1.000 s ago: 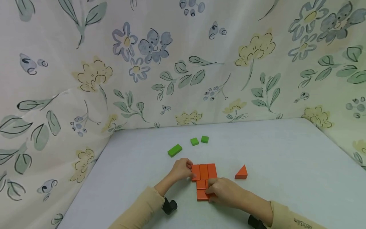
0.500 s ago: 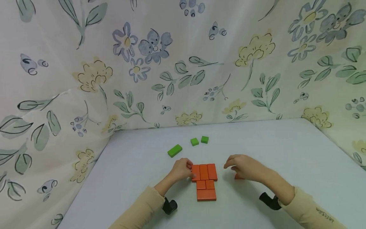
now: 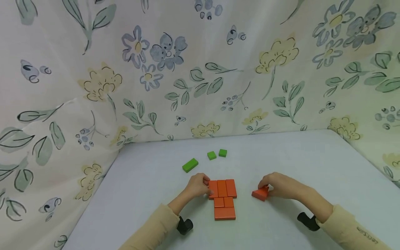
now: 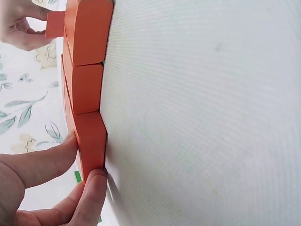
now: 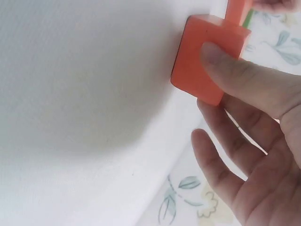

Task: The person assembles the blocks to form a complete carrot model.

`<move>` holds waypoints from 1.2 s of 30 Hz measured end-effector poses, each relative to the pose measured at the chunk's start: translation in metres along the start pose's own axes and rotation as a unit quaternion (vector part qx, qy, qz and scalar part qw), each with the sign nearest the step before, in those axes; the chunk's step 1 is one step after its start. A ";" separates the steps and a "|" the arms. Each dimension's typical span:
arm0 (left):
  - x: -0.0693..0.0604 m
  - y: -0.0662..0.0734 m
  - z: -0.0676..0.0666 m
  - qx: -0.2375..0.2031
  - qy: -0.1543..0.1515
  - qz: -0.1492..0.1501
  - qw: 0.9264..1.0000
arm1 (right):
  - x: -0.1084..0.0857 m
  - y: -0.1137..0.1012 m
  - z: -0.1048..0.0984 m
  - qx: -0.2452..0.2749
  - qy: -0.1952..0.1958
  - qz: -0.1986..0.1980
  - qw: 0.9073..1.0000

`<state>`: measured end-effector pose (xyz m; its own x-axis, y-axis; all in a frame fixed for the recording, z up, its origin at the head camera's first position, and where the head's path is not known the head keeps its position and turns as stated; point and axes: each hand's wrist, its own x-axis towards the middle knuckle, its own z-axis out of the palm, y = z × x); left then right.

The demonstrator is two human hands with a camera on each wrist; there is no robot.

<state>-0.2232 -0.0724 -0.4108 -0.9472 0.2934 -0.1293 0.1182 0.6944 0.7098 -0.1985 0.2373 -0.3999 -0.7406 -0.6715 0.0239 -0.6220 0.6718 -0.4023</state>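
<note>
Curtain fabric point(image 3: 93, 139) with a flower print borders your table point(image 3: 140, 194) along its left, far and right edges. From the slanting left edge, a broad stretch of white tabletop runs to your left sleeve point(image 3: 153, 227) and the black wrist camera point(image 3: 184, 225). One long green block point(image 3: 190, 165) lies beyond your left hand point(image 3: 197, 185), near it but apart. Your left hand pinches the left orange block point(image 3: 213, 187), thumb at its top face, a finger at its end. Two small green blocks point(image 3: 211, 155) lie farther back, apart from each other.

You have six flat orange blocks in one layout: three in the far row, two small orange blocks point(image 3: 219, 202) in the middle, one wide orange block point(image 3: 224, 213) nearest you.

A strip of tabletop separates this layout from one orange triangle point(image 3: 260, 193). Your right hand point(image 3: 282, 185) pinches it between thumb and fingers, the lower fingers loose; you cannot tell whether it touches the table. Tabletop continues beyond your right sleeve point(image 3: 350, 229) to the right edge.
</note>
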 end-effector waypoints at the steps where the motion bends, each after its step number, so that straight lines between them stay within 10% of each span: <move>1: 0.000 0.000 0.000 0.000 0.001 0.000 1.000 | 0.000 -0.002 0.000 -0.001 0.002 -0.002 1.000; 36: 0.005 -0.009 0.000 0.011 0.000 0.022 1.000 | 0.034 -0.097 0.042 0.032 0.024 -0.115 0.993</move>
<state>-0.2292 -0.0776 -0.4179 -0.9409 0.3244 -0.0975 0.1668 0.6942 0.7002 -0.1530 0.1362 -0.3990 -0.5928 -0.7884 0.1642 -0.7600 0.4803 -0.4378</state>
